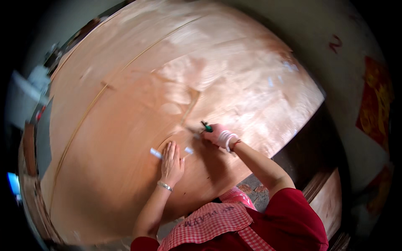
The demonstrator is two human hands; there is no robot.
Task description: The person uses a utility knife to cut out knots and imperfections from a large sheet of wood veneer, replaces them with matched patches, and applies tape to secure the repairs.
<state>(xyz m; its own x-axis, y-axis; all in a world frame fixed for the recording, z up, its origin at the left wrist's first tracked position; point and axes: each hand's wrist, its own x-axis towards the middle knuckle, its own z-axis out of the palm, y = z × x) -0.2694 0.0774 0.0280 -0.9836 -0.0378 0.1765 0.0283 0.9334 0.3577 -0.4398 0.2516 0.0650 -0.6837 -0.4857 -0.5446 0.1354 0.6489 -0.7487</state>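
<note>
A large sheet of reddish-brown wood veneer (113, 125) lies before me. My left hand (171, 161), bare with a bracelet at its wrist, rests flat on it with fingers stretched out. Small pieces of white tape (155, 153) stick to the veneer on either side of that hand, beside a thin curved edge. To the right, my right hand (218, 136) wears a pink and white glove. It is closed round a green-handled tool (207, 127), whose working end is blurred. A narrow slit-like gap (191, 106) shows in the sheet just beyond.
A long thin curved strip or seam (90, 109) runs along the left of the sheet. Several bluish-white marks (289, 66) show at its far right. Stacked boards (324, 196) stand at the lower right, near a wall with a red paper decoration (376, 104).
</note>
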